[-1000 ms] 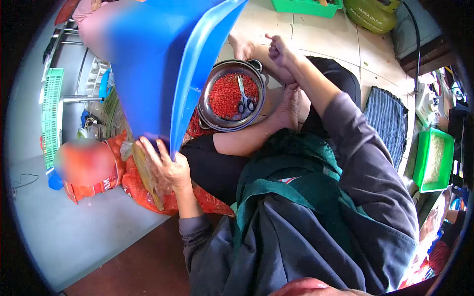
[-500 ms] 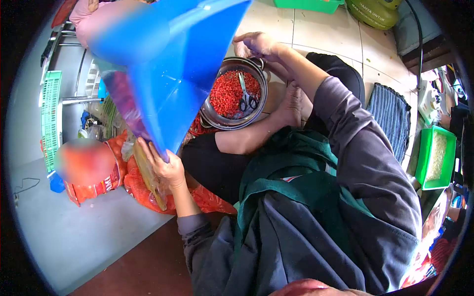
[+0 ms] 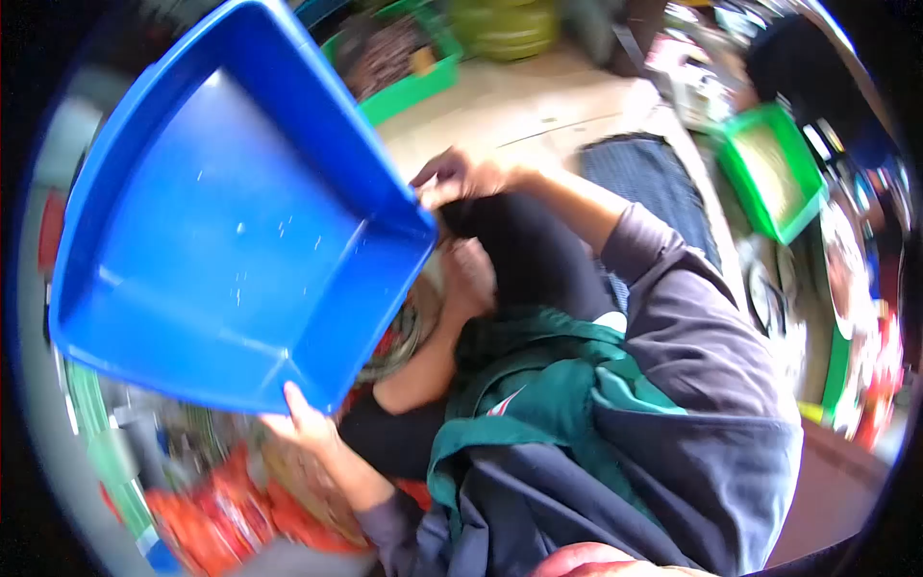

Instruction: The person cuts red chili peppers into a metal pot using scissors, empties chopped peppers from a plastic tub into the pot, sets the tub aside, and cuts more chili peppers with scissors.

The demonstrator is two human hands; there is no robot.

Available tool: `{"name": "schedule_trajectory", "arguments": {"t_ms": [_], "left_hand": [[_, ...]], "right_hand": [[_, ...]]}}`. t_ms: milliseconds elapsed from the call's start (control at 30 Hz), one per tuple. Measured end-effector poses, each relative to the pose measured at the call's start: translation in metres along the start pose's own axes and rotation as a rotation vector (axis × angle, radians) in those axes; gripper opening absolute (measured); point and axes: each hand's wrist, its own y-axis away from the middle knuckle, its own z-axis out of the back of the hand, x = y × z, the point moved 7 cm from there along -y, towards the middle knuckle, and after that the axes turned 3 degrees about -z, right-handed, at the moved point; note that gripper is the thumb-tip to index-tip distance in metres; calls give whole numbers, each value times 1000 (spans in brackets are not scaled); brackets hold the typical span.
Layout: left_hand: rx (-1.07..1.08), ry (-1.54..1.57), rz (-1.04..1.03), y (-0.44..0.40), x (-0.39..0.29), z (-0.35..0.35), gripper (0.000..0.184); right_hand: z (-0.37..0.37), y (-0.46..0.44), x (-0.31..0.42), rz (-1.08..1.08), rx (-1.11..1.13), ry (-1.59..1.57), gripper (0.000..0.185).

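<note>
A deep rectangular blue plastic tub (image 3: 240, 279) is raised in front of me, its inside turned toward me with a few pale specks on it. My left hand (image 3: 306, 428) is closed on its lower rim near a corner, thumb over the edge. My right hand (image 3: 463, 178), blurred, grips the tub's right corner. Behind the tub, mostly hidden, a metal pot (image 3: 420, 322) stands by my bare foot, with a little red showing at its edge.
A green crate (image 3: 409, 94) with small brownish-red pieces and a green gas cylinder (image 3: 510, 27) stand ahead. To the right are a dark woven mat (image 3: 644, 178) and a green tray (image 3: 803, 223) holding pale contents. Orange-red net bags (image 3: 216, 510) lie lower left.
The tub has turned from edge-on to show its inside and swung left and down. My right hand, earlier over the pot's rim, is now at the tub's corner. My view has turned right.
</note>
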Motion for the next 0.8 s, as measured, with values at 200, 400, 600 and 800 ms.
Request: {"name": "schedule_trajectory", "arguments": {"t_ms": [200,400,600,800], "left_hand": [[434,231,10,8,-45,-137,55],[850,205,-396,34,-133,-261,72],[968,243,-289,54,-90,-314,68],[1320,-458,-469,136,-20,-318,79]], "right_hand": [[74,129,-5,-316,40,-22,51],[96,265,-27,-508,-383,-162,38],[99,378,-81,-771,-1050,-759,20],[167,421,-90,-910,-1599,-709,32]]}}
